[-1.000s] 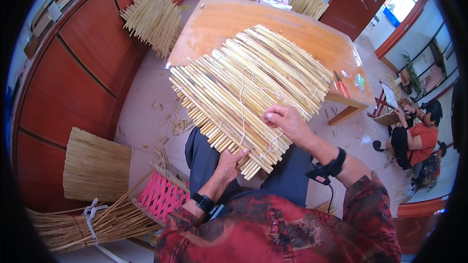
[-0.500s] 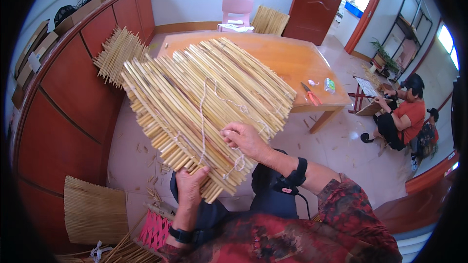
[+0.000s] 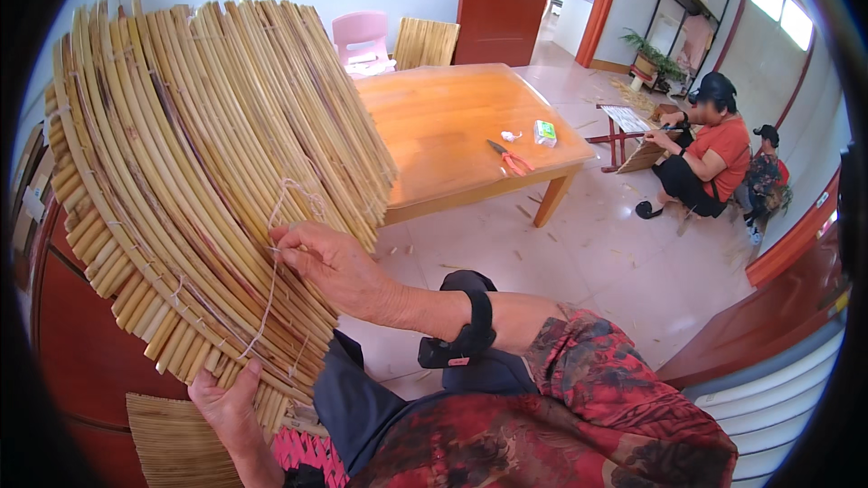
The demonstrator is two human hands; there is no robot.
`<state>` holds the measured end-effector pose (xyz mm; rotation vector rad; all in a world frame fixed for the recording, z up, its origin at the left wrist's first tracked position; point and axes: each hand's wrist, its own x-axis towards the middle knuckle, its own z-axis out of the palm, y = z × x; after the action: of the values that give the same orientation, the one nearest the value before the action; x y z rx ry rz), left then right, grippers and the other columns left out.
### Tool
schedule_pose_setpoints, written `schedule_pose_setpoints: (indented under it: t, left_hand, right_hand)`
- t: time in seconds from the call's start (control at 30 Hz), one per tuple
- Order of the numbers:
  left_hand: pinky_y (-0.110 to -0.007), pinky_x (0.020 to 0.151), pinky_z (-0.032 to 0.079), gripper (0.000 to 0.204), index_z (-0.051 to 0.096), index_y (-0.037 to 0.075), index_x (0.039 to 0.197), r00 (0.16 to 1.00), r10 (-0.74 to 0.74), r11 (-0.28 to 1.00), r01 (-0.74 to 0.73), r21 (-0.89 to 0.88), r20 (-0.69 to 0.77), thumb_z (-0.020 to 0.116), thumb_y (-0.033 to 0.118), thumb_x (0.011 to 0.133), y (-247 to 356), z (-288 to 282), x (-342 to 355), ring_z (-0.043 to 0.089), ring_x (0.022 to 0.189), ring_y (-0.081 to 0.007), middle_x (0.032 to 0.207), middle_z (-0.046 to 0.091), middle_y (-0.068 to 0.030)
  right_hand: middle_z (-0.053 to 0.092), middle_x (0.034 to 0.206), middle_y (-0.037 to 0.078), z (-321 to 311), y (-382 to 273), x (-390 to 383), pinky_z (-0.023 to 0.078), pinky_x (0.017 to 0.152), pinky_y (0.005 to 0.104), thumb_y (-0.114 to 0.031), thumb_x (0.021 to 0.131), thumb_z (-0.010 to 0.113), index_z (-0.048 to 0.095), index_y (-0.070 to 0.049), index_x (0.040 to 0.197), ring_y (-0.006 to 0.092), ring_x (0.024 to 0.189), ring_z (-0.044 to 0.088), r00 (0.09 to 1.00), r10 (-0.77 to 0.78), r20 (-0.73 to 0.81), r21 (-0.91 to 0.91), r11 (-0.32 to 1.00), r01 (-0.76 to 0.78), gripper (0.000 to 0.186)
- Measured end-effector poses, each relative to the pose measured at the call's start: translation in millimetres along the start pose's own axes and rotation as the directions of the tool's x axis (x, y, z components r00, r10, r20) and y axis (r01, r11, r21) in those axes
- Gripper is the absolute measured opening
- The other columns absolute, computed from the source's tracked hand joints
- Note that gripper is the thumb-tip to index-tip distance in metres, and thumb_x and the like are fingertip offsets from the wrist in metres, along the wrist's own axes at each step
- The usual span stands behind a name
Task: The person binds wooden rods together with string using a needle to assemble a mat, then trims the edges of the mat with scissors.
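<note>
One pale, curved mat of bound reed stalks (image 3: 199,181) stands upright, its lower edge clamped in the left hand (image 3: 231,398) while the right hand (image 3: 325,267) pinches one white string (image 3: 271,280).

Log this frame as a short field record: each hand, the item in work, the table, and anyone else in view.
left hand: grips the lower edge of the reed mat
right hand: pinches a pale string against the mat's face
reed mat: stitched stalks, held up and tilted
wooden table: holds orange-handled scissors and a small green-and-white packet
other people: a person in an orange top seated at right, a second behind
floor: tiled, scattered stalk scraps
</note>
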<state>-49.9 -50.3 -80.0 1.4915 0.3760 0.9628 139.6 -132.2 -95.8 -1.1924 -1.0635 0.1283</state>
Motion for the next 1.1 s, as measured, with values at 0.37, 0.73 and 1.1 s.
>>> schedule_pose_setpoints:
  t: [0.37,0.73,1.1]
  left_hand:
    - [-0.024,0.067,0.047,0.024,0.057,-0.007,0.095,0.995,-0.088,0.975,0.075,0.208,0.053,0.063,-0.002,0.072,32,-19,38,0.057,0.073,-0.0111,0.087,0.061,-0.0059]
    - [-0.025,0.073,0.047,0.032,0.052,-0.004,0.104,0.983,-0.174,0.977,0.18,-0.116,0.062,0.06,-0.004,0.073,2,-40,78,0.057,0.081,-0.0114,0.094,0.059,-0.0057]
    - [-0.023,0.07,0.047,0.031,0.053,-0.004,0.102,0.969,-0.247,0.966,0.247,-0.079,0.017,0.061,-0.003,0.072,-14,-54,73,0.057,0.08,-0.0105,0.092,0.06,-0.006]
  right_hand:
    - [0.058,0.084,0.006,10,-21,39,0.042,0.065,0.0226,-0.01,0.084,0.054,0.059,0.001,0.095,0.0102,0.074,0.051,0.986,0.165,0.04,0.037,0.985,-0.166,0.016]
    - [0.054,0.072,0.009,52,-47,51,0.045,0.058,0.0319,-0.01,0.078,0.059,0.062,-0.006,0.089,0.0246,0.067,0.056,0.909,-0.025,0.416,-0.412,0.886,0.213,0.013]
    - [0.051,0.072,0.008,80,-19,48,0.046,0.057,0.0326,-0.012,0.076,0.06,0.061,-0.007,0.085,0.0247,0.065,0.055,0.897,-0.019,0.441,-0.393,0.895,0.211,0.01]
